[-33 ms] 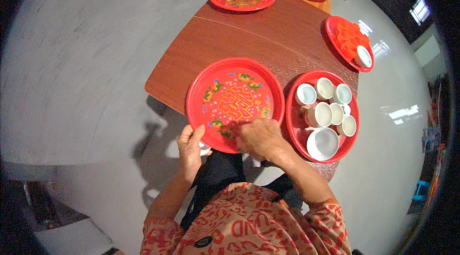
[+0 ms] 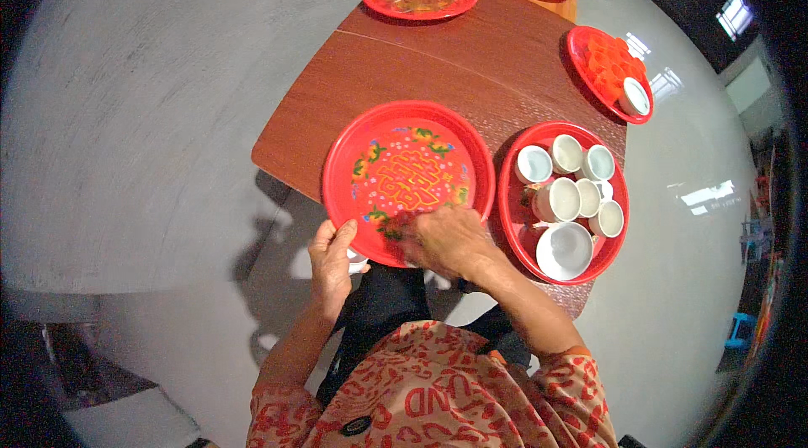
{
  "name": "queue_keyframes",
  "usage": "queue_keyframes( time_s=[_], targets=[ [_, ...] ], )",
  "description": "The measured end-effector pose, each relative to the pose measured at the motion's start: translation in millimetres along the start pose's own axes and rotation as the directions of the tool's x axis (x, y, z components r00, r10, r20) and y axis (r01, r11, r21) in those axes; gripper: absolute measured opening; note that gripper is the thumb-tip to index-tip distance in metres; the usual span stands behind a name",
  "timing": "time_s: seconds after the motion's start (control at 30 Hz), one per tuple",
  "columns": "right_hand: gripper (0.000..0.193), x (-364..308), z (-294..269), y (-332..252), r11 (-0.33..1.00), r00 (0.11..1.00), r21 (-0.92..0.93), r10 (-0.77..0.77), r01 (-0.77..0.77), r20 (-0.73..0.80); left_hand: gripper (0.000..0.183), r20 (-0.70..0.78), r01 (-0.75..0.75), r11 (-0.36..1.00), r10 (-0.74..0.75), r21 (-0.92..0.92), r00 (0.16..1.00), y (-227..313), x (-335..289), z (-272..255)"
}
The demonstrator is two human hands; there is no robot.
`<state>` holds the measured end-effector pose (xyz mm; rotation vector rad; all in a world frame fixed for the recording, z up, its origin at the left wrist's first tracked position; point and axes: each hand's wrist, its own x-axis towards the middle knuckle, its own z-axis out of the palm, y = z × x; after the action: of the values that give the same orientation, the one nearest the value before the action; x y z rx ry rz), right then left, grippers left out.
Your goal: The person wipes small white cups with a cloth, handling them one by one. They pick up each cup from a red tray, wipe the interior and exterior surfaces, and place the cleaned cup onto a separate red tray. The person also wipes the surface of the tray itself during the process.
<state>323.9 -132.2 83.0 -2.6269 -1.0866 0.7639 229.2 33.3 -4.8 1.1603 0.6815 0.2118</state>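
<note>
So I'm standing here watching, and the round red tray (image 2: 408,183) with the flower pattern is right in front of the person, its far part over the brown table (image 2: 328,90) and its near edge out past it, above their legs. Left hand (image 2: 331,256) has it pinched at the near-left rim: thumb on top, other fingers tucked underneath. There's a bit of a white dish (image 2: 358,260) right by those fingers, below the rim, but I can't tell if they're holding it too.

Right hand (image 2: 450,242) is bent over the near side of the tray, knuckles up, fingers curled down and blurry. Honestly can't tell how tightly it's closed, or whether there's anything in it.

Just to the right is another red tray (image 2: 523,233) with white cups (image 2: 562,200) clustered in it, plus a wider white bowl (image 2: 565,252) at the near end.
</note>
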Motion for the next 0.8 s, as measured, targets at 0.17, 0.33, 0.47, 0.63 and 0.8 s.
queue_keyframes(
  time_s=[0.17,0.33,0.47,0.63,0.8],
  targets=[
    [0.024,56.1,51.1,6.1,0.984,0.748,0.096,-0.047,0.148,-0.662,0.012,0.017,0.026,0.998,-0.027,0.052,0.999,3.2,2.5,7.3],
    [0.023,64.2,73.1,7.3,0.939,0.728,-0.03,-0.286,0.343,-0.623,0.013,-0.017,0.033,0.995,-0.032,0.096,0.999,-2.5,10.0,-2.5],
    [0.028,47.1,70.8,16.3,0.877,0.762,-0.008,-0.421,0.48,-0.493,0.02,-0.021,0.052,0.982,-0.049,0.182,0.999,-4.6,13.0,-5.3],
    [0.023,18.5,38.4,22.2,0.917,0.882,-0.042,-0.393,0.397,-0.26,0.016,-0.023,0.032,0.994,-0.03,0.104,0.999,-6.2,14.5,-8.4],
    [0.015,12.7,23.5,39.7,0.933,0.853,-0.337,-0.068,-0.129,-0.517,0.018,-0.025,0.029,0.995,-0.027,0.095,0.999,-2.0,13.8,1.3]
  ],
)
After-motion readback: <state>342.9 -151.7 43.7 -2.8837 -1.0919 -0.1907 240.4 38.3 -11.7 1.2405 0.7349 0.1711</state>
